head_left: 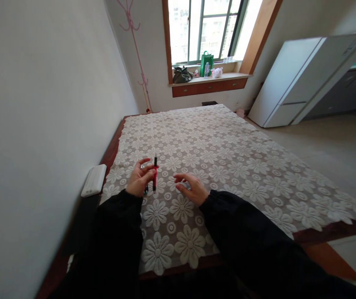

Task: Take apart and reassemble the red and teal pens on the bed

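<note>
My left hand (141, 177) grips a slim red and black pen (154, 179) between thumb and fingers, above the near part of the table. The pen stands roughly upright, its dark end up. Beside the heel of this hand shows a small dark and teal object (146, 190), partly hidden; its kind I cannot make out. To the right, my right hand (193, 187) is apart from the pen, fingers curved and a gap between thumb and forefinger, with nothing in it. Under both hands spreads a grey tablecloth with white flowers (190, 243).
A white power bank or similar box (93, 181) lies at the table's left edge by the wall, near a black flat item (83, 224). Beyond the table are a pink coat stand (137, 50), a windowsill with a green bag (207, 64), and a white fridge (290, 79).
</note>
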A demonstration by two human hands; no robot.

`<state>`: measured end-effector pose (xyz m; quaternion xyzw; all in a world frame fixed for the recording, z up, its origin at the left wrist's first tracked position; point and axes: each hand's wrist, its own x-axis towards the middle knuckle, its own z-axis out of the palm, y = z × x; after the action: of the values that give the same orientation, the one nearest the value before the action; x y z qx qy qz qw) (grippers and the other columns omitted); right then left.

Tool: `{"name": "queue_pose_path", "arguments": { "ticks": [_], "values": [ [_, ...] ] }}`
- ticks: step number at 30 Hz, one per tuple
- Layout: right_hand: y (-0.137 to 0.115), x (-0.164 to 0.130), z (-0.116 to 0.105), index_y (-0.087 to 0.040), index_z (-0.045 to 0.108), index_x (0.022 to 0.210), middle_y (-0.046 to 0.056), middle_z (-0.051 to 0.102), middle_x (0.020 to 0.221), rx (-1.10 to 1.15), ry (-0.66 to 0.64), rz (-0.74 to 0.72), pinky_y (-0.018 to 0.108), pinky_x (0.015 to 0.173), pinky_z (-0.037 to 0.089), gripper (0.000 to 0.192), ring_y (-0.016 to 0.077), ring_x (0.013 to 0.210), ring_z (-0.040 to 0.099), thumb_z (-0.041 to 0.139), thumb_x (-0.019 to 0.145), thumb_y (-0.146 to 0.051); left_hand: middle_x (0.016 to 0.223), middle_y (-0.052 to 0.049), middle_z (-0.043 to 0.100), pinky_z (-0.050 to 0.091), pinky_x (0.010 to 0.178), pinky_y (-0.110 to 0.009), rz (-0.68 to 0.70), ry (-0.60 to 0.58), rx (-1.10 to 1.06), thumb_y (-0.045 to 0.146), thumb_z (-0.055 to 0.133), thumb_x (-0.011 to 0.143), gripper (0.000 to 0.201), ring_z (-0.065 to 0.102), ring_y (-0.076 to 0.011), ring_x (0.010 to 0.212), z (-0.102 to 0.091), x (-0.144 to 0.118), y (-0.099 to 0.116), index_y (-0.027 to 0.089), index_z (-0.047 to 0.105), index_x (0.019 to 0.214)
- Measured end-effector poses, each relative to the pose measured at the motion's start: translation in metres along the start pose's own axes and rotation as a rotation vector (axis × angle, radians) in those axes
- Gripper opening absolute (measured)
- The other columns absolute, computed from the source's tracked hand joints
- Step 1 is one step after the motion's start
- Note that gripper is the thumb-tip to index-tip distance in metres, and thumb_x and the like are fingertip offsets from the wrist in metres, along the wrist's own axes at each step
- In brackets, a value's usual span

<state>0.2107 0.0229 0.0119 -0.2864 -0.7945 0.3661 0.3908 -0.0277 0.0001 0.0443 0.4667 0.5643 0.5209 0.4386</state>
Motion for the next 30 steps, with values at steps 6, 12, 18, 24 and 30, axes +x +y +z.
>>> {"name": "queue_pose_path", "arguments": {
  "ticks": [6, 12, 18, 24, 30],
  "values": [
    [0.001, -0.003, 0.003, -0.020, 0.051, 0.127, -0.001, 0.070, 0.081, 0.068, -0.176, 0.120, 0.025, 0.063, 0.045, 0.039, 0.0116, 0.064, 0.060, 0.058, 0.091, -0.031, 0.093, 0.000, 0.062, 0.060, 0.074, -0.032, 0.035, -0.187, -0.187, 0.034, 0.080, 0.069, 0.056, 0.068, -0.0161, 0.083, 0.056, -0.031, -0.014, 0.023, 0.045, 0.111],
    [0.005, 0.000, -0.012, -0.020, 0.061, 0.107, 0.001, 0.066, 0.079, -0.309, -0.196, 0.047, 0.025, 0.065, 0.039, 0.017, 0.0142, 0.068, 0.058, 0.054, 0.093, -0.027, 0.086, -0.003, 0.069, 0.056, 0.062, -0.025, 0.259, -0.190, 0.308, 0.034, 0.074, 0.077, 0.022, 0.068, -0.0170, 0.081, 0.037, -0.022, -0.025, 0.019, 0.063, 0.089],
    [0.010, 0.004, -0.025, -0.019, 0.064, 0.090, 0.005, 0.067, 0.083, -0.565, -0.300, 0.005, 0.027, 0.069, 0.036, 0.023, 0.0171, 0.079, 0.060, 0.045, 0.098, -0.028, 0.091, -0.003, 0.073, 0.051, 0.064, -0.025, 0.518, -0.269, 0.743, 0.035, 0.063, 0.087, 0.020, 0.064, -0.0140, 0.072, 0.028, -0.019, -0.029, 0.022, 0.069, 0.101],
    [0.011, 0.006, -0.022, -0.018, 0.062, 0.087, 0.006, 0.068, 0.077, -0.751, -0.509, 0.033, 0.028, 0.064, 0.032, 0.030, 0.0159, 0.069, 0.059, 0.037, 0.100, -0.028, 0.084, -0.004, 0.071, 0.044, 0.070, -0.028, 0.496, -0.275, 0.977, 0.039, 0.051, 0.094, 0.027, 0.063, -0.0165, 0.078, 0.033, -0.021, -0.027, 0.021, 0.071, 0.091],
    [0.015, 0.014, -0.026, -0.016, 0.063, 0.090, 0.007, 0.068, 0.077, -0.828, -0.577, -0.084, 0.028, 0.063, 0.032, 0.033, 0.0155, 0.066, 0.057, 0.037, 0.101, -0.033, 0.079, -0.004, 0.066, 0.035, 0.067, -0.029, 0.447, -0.311, 1.126, 0.037, 0.042, 0.096, 0.033, 0.059, -0.0181, 0.079, 0.037, -0.024, -0.025, 0.021, 0.064, 0.078]
  ]
}}
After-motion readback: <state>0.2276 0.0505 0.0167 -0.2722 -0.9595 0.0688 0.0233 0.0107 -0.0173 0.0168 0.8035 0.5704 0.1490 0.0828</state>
